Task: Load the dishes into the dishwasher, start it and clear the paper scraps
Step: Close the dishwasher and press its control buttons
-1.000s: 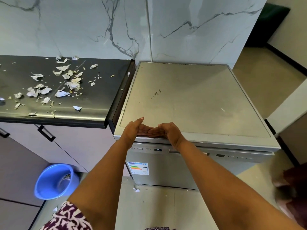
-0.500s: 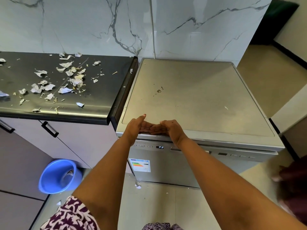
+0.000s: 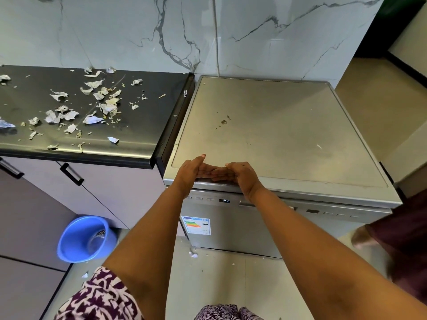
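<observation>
The silver dishwasher (image 3: 277, 135) stands with its door closed, and its small display (image 3: 224, 201) reads P2. My left hand (image 3: 189, 172) and my right hand (image 3: 242, 176) lie flat on the front edge of its top. Their fingertips overlap and they hold nothing. Several torn paper scraps (image 3: 92, 107) are scattered over the black counter (image 3: 143, 125) to the left. No dishes are in view.
A blue basin (image 3: 80, 241) with a glass inside sits on the floor by the cabinets. A small paper scrap (image 3: 193, 255) lies on the floor in front of the dishwasher. Part of another person (image 3: 404, 239) shows at the right edge. Marble wall behind.
Both hands stay on the front edge of the dishwasher's top. Only the view has shifted slightly.
</observation>
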